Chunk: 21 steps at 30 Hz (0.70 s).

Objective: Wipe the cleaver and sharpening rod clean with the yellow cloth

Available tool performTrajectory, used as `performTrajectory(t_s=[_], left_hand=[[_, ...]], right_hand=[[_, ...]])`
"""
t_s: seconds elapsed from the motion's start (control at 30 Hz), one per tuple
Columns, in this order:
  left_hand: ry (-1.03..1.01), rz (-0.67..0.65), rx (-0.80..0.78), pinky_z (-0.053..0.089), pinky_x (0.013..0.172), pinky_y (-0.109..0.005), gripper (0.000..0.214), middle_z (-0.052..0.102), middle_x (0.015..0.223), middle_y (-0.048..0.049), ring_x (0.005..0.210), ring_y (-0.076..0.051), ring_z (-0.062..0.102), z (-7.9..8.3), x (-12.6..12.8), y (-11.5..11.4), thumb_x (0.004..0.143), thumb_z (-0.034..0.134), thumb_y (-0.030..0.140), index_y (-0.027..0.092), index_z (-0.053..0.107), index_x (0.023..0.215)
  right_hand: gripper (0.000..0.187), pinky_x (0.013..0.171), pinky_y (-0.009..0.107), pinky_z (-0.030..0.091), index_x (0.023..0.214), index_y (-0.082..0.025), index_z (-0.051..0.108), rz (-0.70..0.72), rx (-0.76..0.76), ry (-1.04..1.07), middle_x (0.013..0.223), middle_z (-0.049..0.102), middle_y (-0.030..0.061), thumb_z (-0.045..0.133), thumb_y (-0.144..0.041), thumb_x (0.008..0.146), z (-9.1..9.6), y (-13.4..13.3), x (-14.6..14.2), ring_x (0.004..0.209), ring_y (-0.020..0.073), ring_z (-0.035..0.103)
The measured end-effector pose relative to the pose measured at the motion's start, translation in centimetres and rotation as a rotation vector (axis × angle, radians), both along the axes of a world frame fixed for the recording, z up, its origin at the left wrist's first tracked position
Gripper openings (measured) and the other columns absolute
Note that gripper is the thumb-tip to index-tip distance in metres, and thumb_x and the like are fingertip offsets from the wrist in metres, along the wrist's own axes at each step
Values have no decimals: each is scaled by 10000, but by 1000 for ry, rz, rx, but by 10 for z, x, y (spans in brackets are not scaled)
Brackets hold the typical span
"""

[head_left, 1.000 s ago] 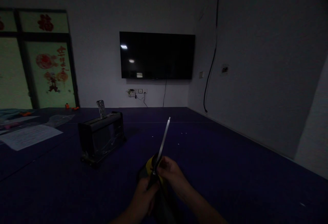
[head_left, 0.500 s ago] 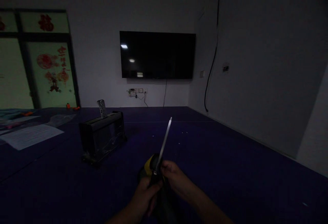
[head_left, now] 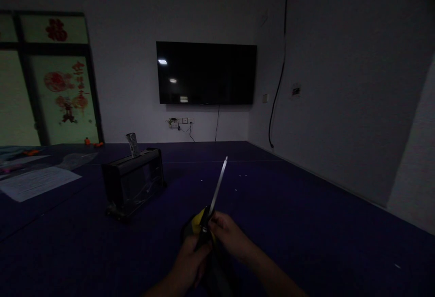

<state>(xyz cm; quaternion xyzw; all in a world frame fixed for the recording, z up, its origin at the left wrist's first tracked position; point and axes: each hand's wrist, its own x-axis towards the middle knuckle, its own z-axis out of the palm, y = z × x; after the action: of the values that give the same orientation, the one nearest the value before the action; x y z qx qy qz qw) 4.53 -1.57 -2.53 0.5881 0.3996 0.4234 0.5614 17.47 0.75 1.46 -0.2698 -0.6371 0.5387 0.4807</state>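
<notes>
A long silver metal rod (head_left: 219,186) slants up and to the right, with a narrower tip at its far end. Its lower end meets a black grip-like part (head_left: 203,232) that has a small shiny ring. My left hand (head_left: 192,256) is closed around this black part. Close to the rod's base, my right hand (head_left: 226,231) is closed with thumb and fingers pinched at the black part. Behind and below the hands is a bulky dark thing with yellow patches (head_left: 197,221); darkness hides its kind and lower end.
On the dark blue surface (head_left: 288,224) a black box with clear sides (head_left: 136,179) stands to the left, a patterned upright piece (head_left: 132,145) on top. Printed paper (head_left: 41,183) lies farther left. A television (head_left: 207,73) hangs on the wall; a black cable (head_left: 277,93) dangles right.
The black part at the rod's base now covers more of the yellow patch behind it, and my right hand has shifted slightly left. The view has turned slightly right.
</notes>
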Motion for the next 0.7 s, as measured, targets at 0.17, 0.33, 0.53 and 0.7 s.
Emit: performTrajectory(t_s=[0.17,0.33,0.53,0.7], left_hand=[[-9,18,-13,152,296,-184,566,378,318,79,249,-52,267,-2,-1,1,604,531,730,164,529,641],[-22,42,6,148,304,-190,602,376,329,81,262,-49,263,5,1,-1,571,541,745,153,543,684],[-17,42,-23,121,304,-183,635,371,332,89,259,-44,247,10,2,-3,537,560,753,144,564,718],[8,1,-40,128,289,-181,644,364,301,95,238,-53,249,8,2,-2,545,546,753,145,558,758]], right_hand=[[440,779,375,440,816,-163,665,-20,15,33,744,651,45,621,-584,695,4,-2,-3,712,195,600],[445,732,346,449,783,-169,658,-41,8,89,724,649,35,616,-602,688,5,-3,-3,666,179,595],[384,657,299,443,785,-160,643,-65,-49,127,668,633,26,630,-538,718,6,-1,-1,658,176,594],[401,640,299,453,798,-161,625,-77,-117,182,686,648,30,644,-548,697,8,-5,-5,672,185,610]])
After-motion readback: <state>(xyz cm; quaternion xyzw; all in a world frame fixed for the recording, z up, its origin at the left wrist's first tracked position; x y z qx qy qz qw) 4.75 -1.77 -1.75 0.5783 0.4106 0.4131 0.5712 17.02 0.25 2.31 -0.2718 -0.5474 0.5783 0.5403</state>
